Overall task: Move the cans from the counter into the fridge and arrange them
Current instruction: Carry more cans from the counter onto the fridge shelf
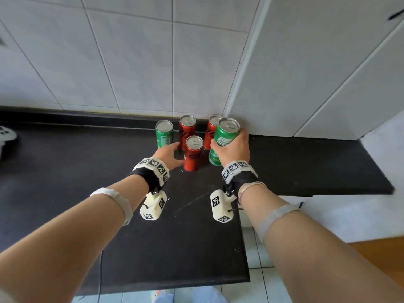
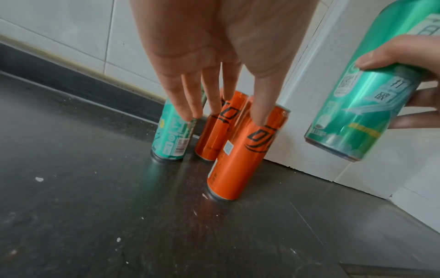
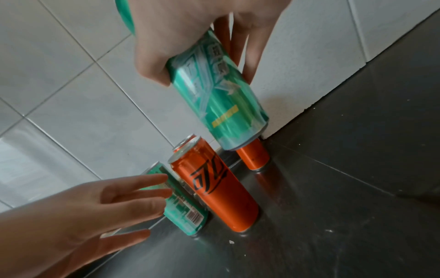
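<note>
right hand (image 1: 232,147) grips glossy green can (image 1: 225,136) | counter (image 1: 87,171) dark, polished

Right hand (image 1: 232,147) grips green can (image 1: 225,136) — lifted.

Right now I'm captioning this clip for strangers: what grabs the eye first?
The green can lifted off the black counter, gripped in the right hand. Beside it, three red cans and another green can stand clustered at the tiled wall, with the left hand reaching towards them, fingers straight.
</note>
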### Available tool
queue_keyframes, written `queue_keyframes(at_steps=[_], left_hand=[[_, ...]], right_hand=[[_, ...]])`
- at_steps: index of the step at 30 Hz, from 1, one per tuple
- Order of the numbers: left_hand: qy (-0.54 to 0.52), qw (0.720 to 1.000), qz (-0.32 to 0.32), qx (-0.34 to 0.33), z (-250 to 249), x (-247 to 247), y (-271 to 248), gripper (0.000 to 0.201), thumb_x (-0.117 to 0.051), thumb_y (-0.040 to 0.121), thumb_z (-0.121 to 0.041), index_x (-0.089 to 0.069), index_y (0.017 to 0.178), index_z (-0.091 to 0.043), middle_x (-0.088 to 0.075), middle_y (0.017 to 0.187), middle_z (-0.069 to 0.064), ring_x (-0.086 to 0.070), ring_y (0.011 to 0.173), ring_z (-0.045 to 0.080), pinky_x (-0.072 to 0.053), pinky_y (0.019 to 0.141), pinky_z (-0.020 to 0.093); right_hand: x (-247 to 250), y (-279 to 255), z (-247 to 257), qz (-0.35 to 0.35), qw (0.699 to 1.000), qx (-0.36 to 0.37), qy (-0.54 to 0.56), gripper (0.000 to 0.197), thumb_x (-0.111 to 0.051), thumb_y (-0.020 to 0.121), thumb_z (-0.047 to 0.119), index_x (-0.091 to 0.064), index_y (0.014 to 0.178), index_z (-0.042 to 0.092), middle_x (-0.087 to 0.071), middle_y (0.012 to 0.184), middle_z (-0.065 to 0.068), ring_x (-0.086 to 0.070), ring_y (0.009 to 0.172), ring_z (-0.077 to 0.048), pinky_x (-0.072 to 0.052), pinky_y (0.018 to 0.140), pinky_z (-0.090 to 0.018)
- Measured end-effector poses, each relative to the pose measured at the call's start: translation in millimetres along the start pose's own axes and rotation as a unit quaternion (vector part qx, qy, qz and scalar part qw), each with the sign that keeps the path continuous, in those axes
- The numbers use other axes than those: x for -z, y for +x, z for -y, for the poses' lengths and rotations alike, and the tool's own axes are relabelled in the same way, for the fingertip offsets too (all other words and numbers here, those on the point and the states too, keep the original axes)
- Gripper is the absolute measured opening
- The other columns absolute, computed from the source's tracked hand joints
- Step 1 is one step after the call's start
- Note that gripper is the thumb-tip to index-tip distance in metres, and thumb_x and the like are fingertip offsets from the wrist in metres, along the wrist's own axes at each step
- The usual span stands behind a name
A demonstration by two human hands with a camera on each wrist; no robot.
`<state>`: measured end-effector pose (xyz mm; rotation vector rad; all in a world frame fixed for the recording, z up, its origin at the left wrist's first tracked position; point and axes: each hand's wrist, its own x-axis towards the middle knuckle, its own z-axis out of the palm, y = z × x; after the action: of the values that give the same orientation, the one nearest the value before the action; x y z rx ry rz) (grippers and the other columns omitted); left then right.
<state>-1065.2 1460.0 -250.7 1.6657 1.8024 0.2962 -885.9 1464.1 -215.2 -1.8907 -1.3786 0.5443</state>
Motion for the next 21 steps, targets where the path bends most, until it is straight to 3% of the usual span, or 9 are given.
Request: queue_keyframes(at_steps=[4,9,14,17,21], left_hand=[[-0.024,1.0,-0.001,-0.011,-2.9,-19.1,11.3,0.072,-0.073,0.076,-0.025,-0.039,0.139,-0.013,-0.056,0.132,0.009,-0.053,0.122,0.026,-0.04,0.099,0.031],[-0.063,0.997,-0.016,0.034,-8.2,-37.3,33.6,0.078,-0.077,0.07,-0.025,-0.035,0.136,-0.013,-0.059,0.127,0.01,-0.056,0.117,0.03,-0.044,0.096,0.035],[-0.111,0.991,-0.039,0.07,-10.5,-55.9,52.5,0.077,-0.08,0.069,-0.026,-0.039,0.132,-0.011,-0.057,0.13,0.012,-0.052,0.122,0.032,-0.041,0.103,0.038],[-0.135,0.986,-0.075,0.056,-11.2,-59.4,55.2,0.073,-0.082,0.066,-0.024,-0.046,0.129,-0.014,-0.06,0.128,0.009,-0.054,0.122,0.028,-0.042,0.102,0.035],[-0.16,0.983,-0.09,0.008,-22.5,-44.8,46.7,0.071,-0.082,0.065,-0.023,-0.048,0.127,-0.019,-0.061,0.125,0.005,-0.055,0.118,0.022,-0.04,0.098,0.029]], right_hand=[[2.4,-2.9,-10.8,0.007,1.0,-0.004,0.0,0.066,-0.079,0.066,0.036,-0.043,0.115,0.013,-0.052,0.116,-0.004,-0.06,0.102,-0.023,-0.046,0.079,-0.032],[2.3,-1.0,-25.2,0.009,1.0,-0.006,0.002,0.065,-0.08,0.066,0.035,-0.044,0.115,0.013,-0.051,0.116,-0.003,-0.059,0.104,-0.022,-0.041,0.077,-0.027],[-2.6,3.1,-37.3,0.007,1.0,0.009,-0.002,0.064,-0.08,0.066,0.033,-0.045,0.115,0.012,-0.05,0.116,-0.003,-0.058,0.104,-0.021,-0.046,0.079,-0.031],[-4.3,3.2,-41.9,0.012,1.0,0.012,-0.007,0.065,-0.08,0.065,0.034,-0.045,0.116,0.013,-0.05,0.116,-0.002,-0.059,0.104,-0.021,-0.051,0.081,-0.035],[1.5,4.1,-42.8,0.001,1.0,0.001,0.003,0.065,-0.08,0.065,0.033,-0.046,0.117,0.013,-0.05,0.118,-0.003,-0.058,0.105,-0.021,-0.046,0.08,-0.031]])
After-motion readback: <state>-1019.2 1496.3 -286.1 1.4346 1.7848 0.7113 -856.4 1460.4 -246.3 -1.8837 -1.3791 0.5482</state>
